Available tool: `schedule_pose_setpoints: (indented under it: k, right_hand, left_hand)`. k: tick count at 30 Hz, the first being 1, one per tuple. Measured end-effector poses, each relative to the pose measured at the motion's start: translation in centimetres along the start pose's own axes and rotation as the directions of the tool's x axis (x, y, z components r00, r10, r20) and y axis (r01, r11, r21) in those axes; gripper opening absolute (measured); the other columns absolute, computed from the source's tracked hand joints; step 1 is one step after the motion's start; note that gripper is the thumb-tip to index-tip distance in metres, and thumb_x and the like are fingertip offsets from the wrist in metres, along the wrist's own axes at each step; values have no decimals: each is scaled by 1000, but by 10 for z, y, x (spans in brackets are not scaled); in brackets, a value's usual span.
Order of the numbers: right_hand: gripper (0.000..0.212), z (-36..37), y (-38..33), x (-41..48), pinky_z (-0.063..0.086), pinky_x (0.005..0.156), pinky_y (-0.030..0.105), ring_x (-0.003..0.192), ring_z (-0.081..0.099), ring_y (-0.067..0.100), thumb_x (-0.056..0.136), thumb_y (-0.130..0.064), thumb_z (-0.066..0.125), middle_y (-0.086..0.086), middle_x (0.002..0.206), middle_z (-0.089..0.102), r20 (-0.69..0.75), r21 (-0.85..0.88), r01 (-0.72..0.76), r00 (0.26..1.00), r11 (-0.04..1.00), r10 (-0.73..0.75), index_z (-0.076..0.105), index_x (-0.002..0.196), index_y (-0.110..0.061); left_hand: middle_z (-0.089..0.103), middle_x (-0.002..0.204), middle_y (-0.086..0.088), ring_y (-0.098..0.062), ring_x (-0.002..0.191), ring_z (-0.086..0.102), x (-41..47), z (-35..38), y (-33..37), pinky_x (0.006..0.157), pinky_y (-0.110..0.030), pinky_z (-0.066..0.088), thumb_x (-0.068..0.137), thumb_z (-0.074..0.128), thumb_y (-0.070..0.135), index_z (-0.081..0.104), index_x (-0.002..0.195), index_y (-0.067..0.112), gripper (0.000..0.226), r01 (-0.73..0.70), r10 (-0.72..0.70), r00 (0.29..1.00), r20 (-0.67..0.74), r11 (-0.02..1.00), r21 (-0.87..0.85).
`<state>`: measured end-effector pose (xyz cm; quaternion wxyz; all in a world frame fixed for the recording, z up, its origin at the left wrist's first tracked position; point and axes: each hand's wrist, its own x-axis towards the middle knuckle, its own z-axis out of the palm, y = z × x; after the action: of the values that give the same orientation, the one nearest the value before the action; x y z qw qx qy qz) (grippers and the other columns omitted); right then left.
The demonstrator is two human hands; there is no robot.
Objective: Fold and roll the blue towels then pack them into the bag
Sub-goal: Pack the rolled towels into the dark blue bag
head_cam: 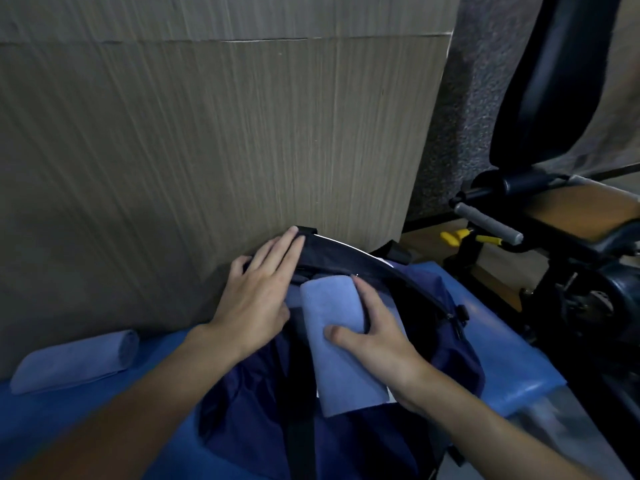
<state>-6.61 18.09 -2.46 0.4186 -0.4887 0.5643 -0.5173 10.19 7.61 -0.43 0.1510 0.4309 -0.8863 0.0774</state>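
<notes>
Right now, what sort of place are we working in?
Probably a gym or workout room: at right stands an exercise bench with a black back pad and tan seat, plus a grey grip bar. The bag sits on a blue-covered table.

Nothing in this view can be read: no text, label, brand, number or sign. A small white patch (390, 393) shows on the dark navy fabric bag (242, 410), just beside the near end of the rolled light-blue cloth towel (336, 334). It is mostly covered and too blurred to tell whether it carries any print.
</notes>
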Motion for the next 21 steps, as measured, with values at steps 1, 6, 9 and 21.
schedule_pose_setpoints:
  k: [1,6,9,21]
  right_hand:
    - [61,1,2,6,46,76,5,95,56,-20,82,-9,73,-35,105,59,-10,11,-24,1000,1000,24,45,120,-48]
    - [41,14,-3,39,58,83,32,93,70,15,82,-13,72,0,108,72,-70,129,-151,984,980,161,59,117,-26]
    - [33,19,-10,56,58,71,30,87,70,19,84,-14,71,6,101,71,-48,190,-250,963,949,264,59,114,-18]
    - [37,53,-8,106,60,81,40,85,72,24,73,-19,75,10,95,74,-14,2,-316,949,949,316,66,107,-9]
  left_hand:
    - [6,165,6,-14,144,21,-1,-3,-2,100,-41,37,62,74,9,14,155,18,111,-5,5,1000,-5,1000,-12]
    - [-6,164,10,-10,148,13,-8,-19,-13,107,-38,30,68,64,5,5,156,19,107,-31,30,999,-11,998,-47]
    - [-14,163,12,-9,150,8,-11,-24,-20,111,-37,28,70,62,6,-1,157,20,108,-57,56,998,-9,996,-65]
    - [-22,160,20,2,148,-4,-17,-27,-35,117,-26,21,72,54,-8,-7,156,23,108,-118,112,993,-38,960,-253]
